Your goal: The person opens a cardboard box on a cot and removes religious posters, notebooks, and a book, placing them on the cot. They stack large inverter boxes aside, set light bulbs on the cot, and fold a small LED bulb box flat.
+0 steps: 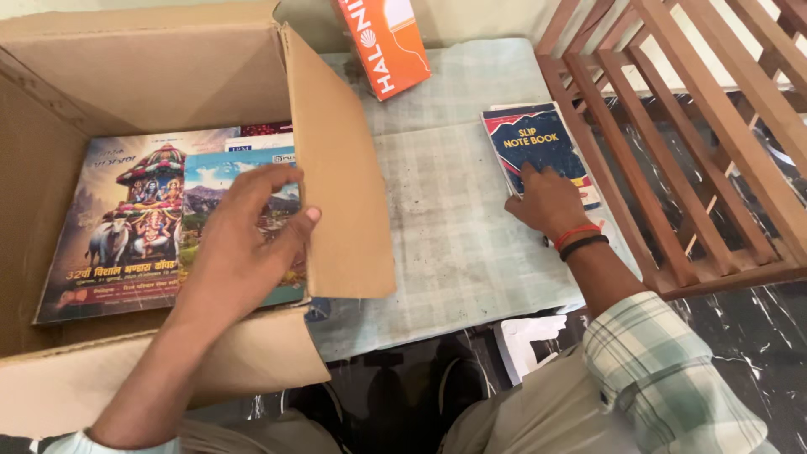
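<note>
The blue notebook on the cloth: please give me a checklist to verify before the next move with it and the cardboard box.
1. Right hand on the blue notebook: ok, fingers rest on its lower part, though a real grip is not shown.
2. Notebook lying flat on the cloth: ok.
3. Cardboard box open: ok, the right flap stands up.
4. Left hand steadying the box: ok, it is at the edge of that flap, above the booklet with a mountain picture.
5. Free space in the box: cannot tell; the large poster book and booklet cover the visible bottom.
6. Orange carton clear of the notebook: ok, apart.
</note>
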